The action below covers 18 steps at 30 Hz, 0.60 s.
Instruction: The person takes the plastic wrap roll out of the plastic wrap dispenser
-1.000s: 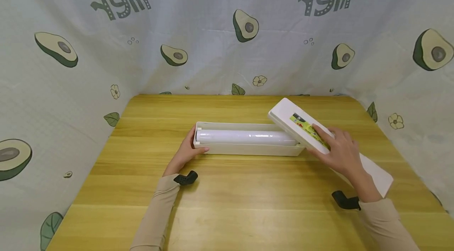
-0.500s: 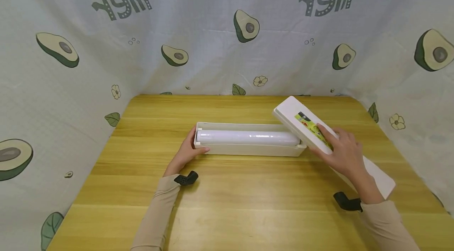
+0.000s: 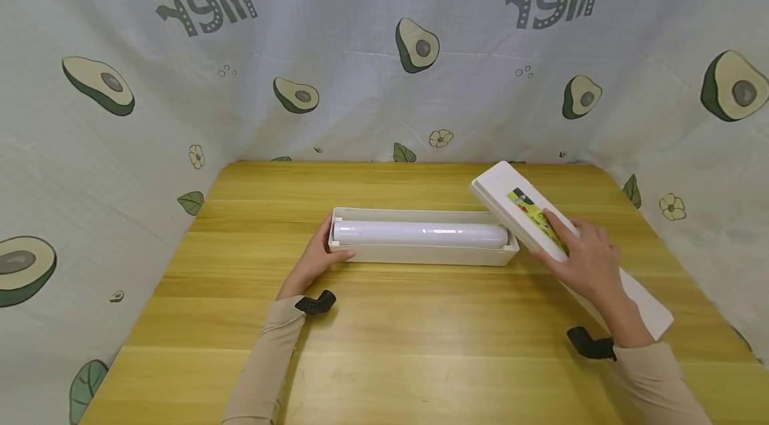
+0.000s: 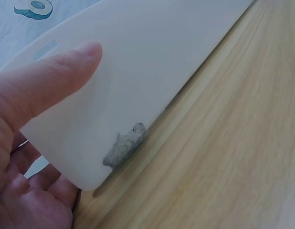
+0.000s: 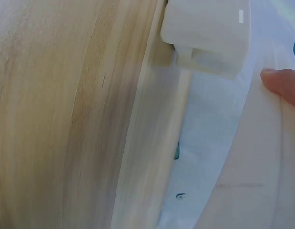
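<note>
A long white cling film box [image 3: 420, 255] lies uncovered on the table, with a glossy whitish roll of film [image 3: 414, 233] inside. My left hand [image 3: 314, 259] grips its left end. In the left wrist view the thumb [image 4: 66, 71] presses on the long wall, and fingers are around the end. At the right my right hand [image 3: 585, 263] holds the box's long white lid [image 3: 498, 186], which slants and carries a yellow-green label [image 3: 529, 211]. In the right wrist view the lid [image 5: 252, 191] is beside the box's end [image 5: 209, 26].
The wooden table [image 3: 390, 345] reaches back to a pale cloth [image 3: 360, 25] printed with avocados, which also hangs at both sides. A grey patch of residue [image 4: 123, 147] sticks to the box wall near its bottom edge. A black wrist mount [image 3: 591, 345] is on each forearm.
My right hand has moved the lid slightly to the right, uncovering the right end of the box and roll. The left hand and the box have stayed in place.
</note>
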### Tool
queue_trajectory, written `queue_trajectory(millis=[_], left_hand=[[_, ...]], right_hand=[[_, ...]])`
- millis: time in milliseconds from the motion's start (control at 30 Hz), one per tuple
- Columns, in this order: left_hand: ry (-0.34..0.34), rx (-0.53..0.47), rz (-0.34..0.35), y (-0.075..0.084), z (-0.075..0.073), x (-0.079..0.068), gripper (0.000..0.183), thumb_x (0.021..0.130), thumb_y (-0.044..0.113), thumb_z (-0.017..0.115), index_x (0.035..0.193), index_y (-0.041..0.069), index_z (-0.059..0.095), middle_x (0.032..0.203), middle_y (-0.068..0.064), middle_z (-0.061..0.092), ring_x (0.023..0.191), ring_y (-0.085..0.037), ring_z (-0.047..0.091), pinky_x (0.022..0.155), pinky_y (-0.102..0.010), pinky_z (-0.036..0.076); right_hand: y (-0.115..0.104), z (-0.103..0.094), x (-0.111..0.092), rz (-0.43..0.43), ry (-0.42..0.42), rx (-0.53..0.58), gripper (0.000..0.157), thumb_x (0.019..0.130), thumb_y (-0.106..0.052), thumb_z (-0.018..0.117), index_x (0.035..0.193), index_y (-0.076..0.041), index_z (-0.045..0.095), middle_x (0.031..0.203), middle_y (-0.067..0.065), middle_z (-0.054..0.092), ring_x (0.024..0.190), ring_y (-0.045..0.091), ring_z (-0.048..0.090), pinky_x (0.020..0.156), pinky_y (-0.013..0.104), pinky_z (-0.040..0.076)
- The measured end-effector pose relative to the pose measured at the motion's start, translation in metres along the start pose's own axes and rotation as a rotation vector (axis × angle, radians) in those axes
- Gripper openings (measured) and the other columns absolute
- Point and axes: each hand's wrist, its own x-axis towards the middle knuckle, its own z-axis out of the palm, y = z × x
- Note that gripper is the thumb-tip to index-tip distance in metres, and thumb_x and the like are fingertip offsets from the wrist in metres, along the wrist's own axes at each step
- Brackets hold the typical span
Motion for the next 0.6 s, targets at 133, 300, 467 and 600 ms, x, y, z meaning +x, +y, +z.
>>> queue_trajectory(millis=[133,300,467,600], left_hand=[[-0.001,-0.009,-0.018,0.003,0.001,-0.001,0.1,0.079,0.0,0.071,0.152,0.02,0.006,0.153,-0.013,0.026,0.131,-0.032,0.037,0.107,-0.045,0.036],[-0.015,-0.008,-0.026,0.02,0.002,-0.008,0.098,0.08,0.0,0.07,0.152,0.013,0.005,0.153,-0.017,0.024,0.131,-0.034,0.036,0.108,-0.046,0.036],[-0.019,-0.015,-0.031,0.027,0.003,-0.011,0.098,0.08,-0.001,0.069,0.152,0.013,0.005,0.153,-0.017,0.025,0.131,-0.033,0.037,0.106,-0.042,0.038],[-0.018,-0.017,-0.034,0.028,0.003,-0.011,0.097,0.08,-0.001,0.069,0.152,0.013,0.005,0.153,-0.017,0.025,0.132,-0.033,0.036,0.106,-0.041,0.037]], right_hand=[[0.002,-0.001,0.0,0.013,-0.004,-0.003,0.078,0.081,-0.056,0.061,0.147,-0.03,0.029,0.127,0.032,0.042,0.105,0.055,0.04,0.064,0.067,0.035],[0.004,-0.001,-0.001,0.025,-0.008,-0.004,0.079,0.082,-0.056,0.06,0.148,-0.028,0.028,0.127,0.032,0.042,0.106,0.056,0.039,0.065,0.067,0.035],[0.005,0.0,-0.001,0.049,-0.02,-0.005,0.08,0.081,-0.056,0.06,0.148,-0.027,0.027,0.127,0.033,0.041,0.107,0.056,0.038,0.066,0.069,0.034],[0.006,0.001,-0.001,0.07,-0.035,-0.005,0.081,0.082,-0.057,0.058,0.149,-0.026,0.025,0.127,0.035,0.04,0.108,0.057,0.037,0.068,0.071,0.033]])
